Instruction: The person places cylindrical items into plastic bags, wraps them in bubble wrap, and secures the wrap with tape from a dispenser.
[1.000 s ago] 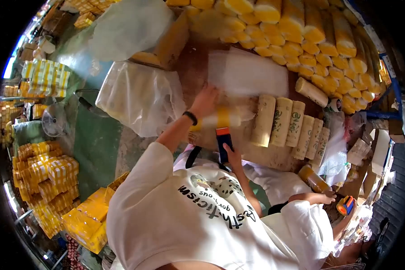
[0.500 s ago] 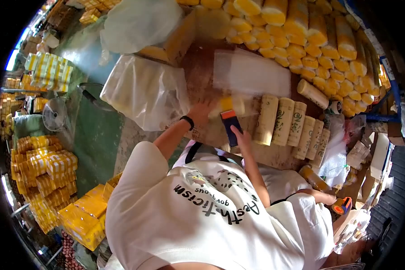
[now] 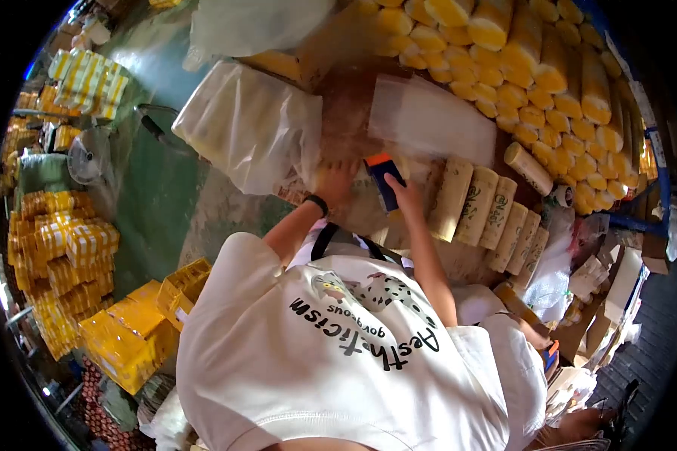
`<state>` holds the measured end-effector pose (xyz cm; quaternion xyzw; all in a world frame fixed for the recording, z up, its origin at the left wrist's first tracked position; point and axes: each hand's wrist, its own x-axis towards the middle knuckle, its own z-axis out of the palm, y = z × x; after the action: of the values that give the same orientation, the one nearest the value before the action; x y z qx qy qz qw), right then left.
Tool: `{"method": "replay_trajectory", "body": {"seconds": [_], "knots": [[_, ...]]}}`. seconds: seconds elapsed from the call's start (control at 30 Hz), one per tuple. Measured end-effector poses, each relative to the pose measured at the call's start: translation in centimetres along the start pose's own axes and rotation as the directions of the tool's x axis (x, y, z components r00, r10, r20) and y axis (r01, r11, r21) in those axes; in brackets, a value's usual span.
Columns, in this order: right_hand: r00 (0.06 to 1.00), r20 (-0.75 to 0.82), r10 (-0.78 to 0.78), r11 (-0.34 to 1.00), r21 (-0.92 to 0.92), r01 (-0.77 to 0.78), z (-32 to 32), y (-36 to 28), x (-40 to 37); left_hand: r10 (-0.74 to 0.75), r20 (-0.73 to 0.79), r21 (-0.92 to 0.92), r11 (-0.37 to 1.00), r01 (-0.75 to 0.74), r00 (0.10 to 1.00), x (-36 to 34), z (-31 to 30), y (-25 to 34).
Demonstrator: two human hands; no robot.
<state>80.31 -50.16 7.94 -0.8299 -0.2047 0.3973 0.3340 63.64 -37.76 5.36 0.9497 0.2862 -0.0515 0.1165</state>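
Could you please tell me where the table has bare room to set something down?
The clearest patch is the reddish-brown tabletop between the plastic-covered bundle and the white sheet. It is crowded nearer the person, with the left hand, the right hand and its blue tool, and to the right, with the pale rolls and yellow stack.

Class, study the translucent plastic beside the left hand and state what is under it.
Under the translucent plastic, beside the left hand, only a pale bulk shows through; creases and haze hide what it is.
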Motion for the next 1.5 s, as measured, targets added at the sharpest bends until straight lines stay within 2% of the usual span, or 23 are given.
{"method": "replay_trajectory", "body": {"seconds": [0.13,0.3,0.4,0.43,0.5,0.53,0.57,0.63,0.7,0.8,0.83,0.9,0.93,1.0,1.03,1.1,1.17,1.23,1.3,1.33,1.43,1.47,1.5], "knots": [[0.998,-0.052,-0.043,0.999,0.017,0.044,1.0,3.1,-1.9,0.027,0.152,-0.135,0.991,-0.006,0.988,1.7,-1.8,-1.6],[0.992,-0.107,0.064,0.991,0.126,-0.051,0.8,4.5,-7.1,0.117,0.320,-0.176,0.982,-0.062,0.940,3.9,-0.1,-3.7],[0.988,-0.042,0.146,0.979,0.151,-0.138,-0.1,5.0,-8.2,0.145,0.282,-0.224,0.971,-0.082,0.948,4.5,-1.1,-3.9],[0.992,-0.074,0.099,0.994,0.053,-0.095,1.0,7.4,-6.5,0.148,0.332,-0.241,0.968,-0.068,0.932,4.5,-1.5,-3.8],[0.980,-0.026,0.199,0.977,-0.078,-0.201,1.0,4.4,-5.7,0.146,0.424,-0.267,0.963,-0.030,0.894,4.5,-2.1,-3.7],[0.969,-0.007,0.246,0.959,-0.144,-0.244,1.0,3.2,-5.6,0.149,0.226,-0.219,0.971,-0.099,0.963,4.3,-0.9,-3.7],[0.981,-0.054,0.186,0.975,-0.115,-0.191,1.6,4.4,-4.9,0.162,0.017,-0.157,0.975,-0.157,0.987,3.8,1.5,-3.8],[0.986,-0.155,0.067,0.995,-0.067,-0.078,3.0,8.1,-2.5,0.204,-0.264,0.082,0.979,-0.189,0.943,2.7,2.7,-2.9],[0.982,-0.148,0.116,0.985,-0.111,-0.133,2.9,8.1,-1.9,0.276,-0.370,0.394,0.911,-0.120,0.887,0.8,2.6,-1.4],[0.989,-0.081,0.127,0.992,0.002,-0.127,2.2,9.7,-2.9,0.228,-0.143,0.299,0.938,-0.178,0.963,0.7,1.7,-1.2],[0.993,-0.054,0.105,0.992,0.072,-0.101,2.1,10.0,-2.9,0.221,-0.188,0.271,0.948,-0.166,0.957,0.1,1.6,-0.7],[0.999,-0.010,0.040,0.999,0.025,-0.040,-0.6,5.4,-7.3,0.205,-0.289,0.216,0.966,-0.145,0.935,-1.6,1.2,0.6],[1.000,0.012,0.010,1.000,-0.001,-0.010,-1.7,4.0,-9.4,0.214,-0.170,0.164,0.969,-0.187,0.962,-2.4,0.8,1.0],[0.996,0.042,0.079,0.995,-0.066,-0.076,-0.3,11.3,-7.9,0.238,0.083,0.034,0.970,-0.242,0.968,-4.1,0.0,1.5],[0.991,0.061,0.118,0.989,-0.100,-0.112,0.3,13.9,-7.2,0.316,-0.049,0.010,0.949,-0.316,0.948,-4.4,0.5,1.0],[0.990,0.071,0.122,0.992,-0.020,-0.121,0.9,13.2,-6.4,0.238,0.012,-0.201,0.952,-0.231,0.971,-3.3,0.7,-0.2],[0.989,0.069,0.128,0.992,0.013,-0.129,1.1,9.7,-5.2,0.205,0.012,-0.281,0.940,-0.193,0.979,-2.5,0.7,-1.4],[1.000,0.001,-0.009,0.999,-0.049,0.009,1.3,5.0,-2.8,0.216,-0.063,-0.236,0.946,-0.225,0.974,-1.9,-0.9,-2.1],[0.992,-0.102,-0.068,0.986,-0.160,0.051,2.5,2.4,0.8,0.145,-0.084,-0.010,0.989,-0.146,0.986,-2.0,-1.1,-1.3],[0.994,-0.052,-0.096,0.983,-0.162,0.086,2.2,0.1,1.6,0.111,-0.096,0.102,0.990,-0.102,0.989,-2.2,-1.0,-0.8],[0.998,0.055,0.030,0.968,-0.252,-0.015,1.4,-4.4,3.8,0.043,-0.288,0.189,0.982,0.013,0.957,-0.6,2.4,-1.7],[0.990,0.078,0.114,0.949,-0.302,-0.085,1.3,-4.3,4.0,0.016,-0.243,0.146,0.989,0.020,0.970,-0.1,1.9,-1.9],[0.986,0.133,0.100,0.985,-0.150,-0.080,1.1,-4.0,3.6,-0.011,-0.198,0.101,0.994,0.031,0.980,0.4,0.8,-1.9]]}}
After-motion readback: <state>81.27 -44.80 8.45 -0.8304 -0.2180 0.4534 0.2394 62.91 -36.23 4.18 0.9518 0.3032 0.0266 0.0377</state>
